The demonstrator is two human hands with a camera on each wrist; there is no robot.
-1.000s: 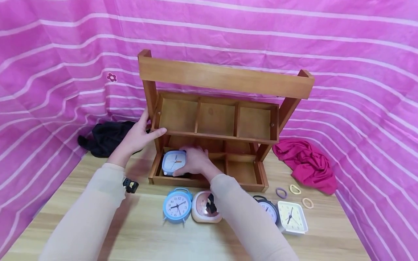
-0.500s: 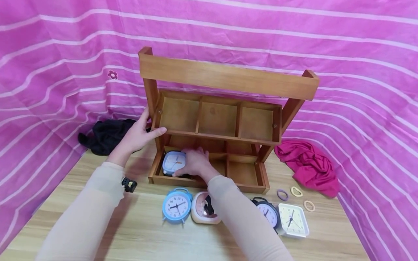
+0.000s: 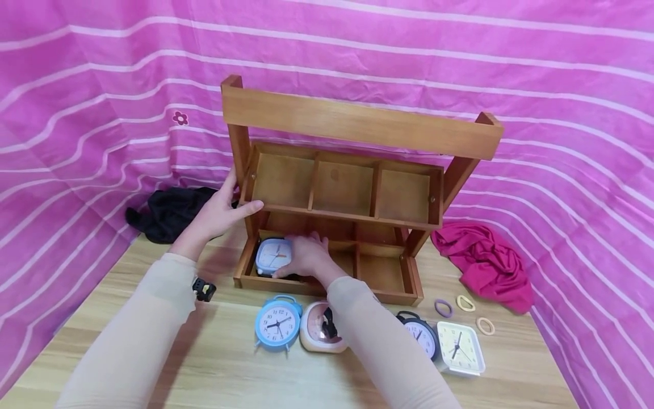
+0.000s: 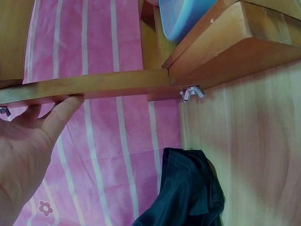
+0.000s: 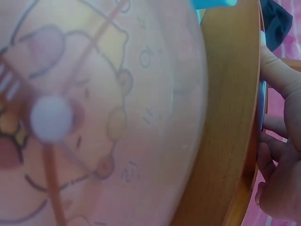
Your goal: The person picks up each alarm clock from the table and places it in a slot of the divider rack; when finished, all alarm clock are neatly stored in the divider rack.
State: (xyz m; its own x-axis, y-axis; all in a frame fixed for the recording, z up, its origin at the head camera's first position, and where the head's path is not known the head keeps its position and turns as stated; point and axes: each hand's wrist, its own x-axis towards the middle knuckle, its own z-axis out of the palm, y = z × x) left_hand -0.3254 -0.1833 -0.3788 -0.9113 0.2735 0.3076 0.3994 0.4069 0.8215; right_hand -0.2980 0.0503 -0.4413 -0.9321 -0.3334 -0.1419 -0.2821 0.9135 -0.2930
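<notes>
A wooden two-tier rack stands on the table. My left hand grips its left post beside the upper tray, thumb along the tray's front edge; in the left wrist view the thumb lies under a wooden bar. My right hand holds a square light-blue clock in the left compartment of the lower tray. In the right wrist view its fingers show beyond the tray wall, behind a close-up pink clock face.
In front of the rack lie a round blue alarm clock, a pink clock partly under my right forearm, a black round clock and a white square clock. Hair ties and a red cloth lie right, a black cloth left.
Hardly anything: the right hand keeps the light-blue clock in the lower left compartment and the left hand stays on the post. The head view has shifted slightly.
</notes>
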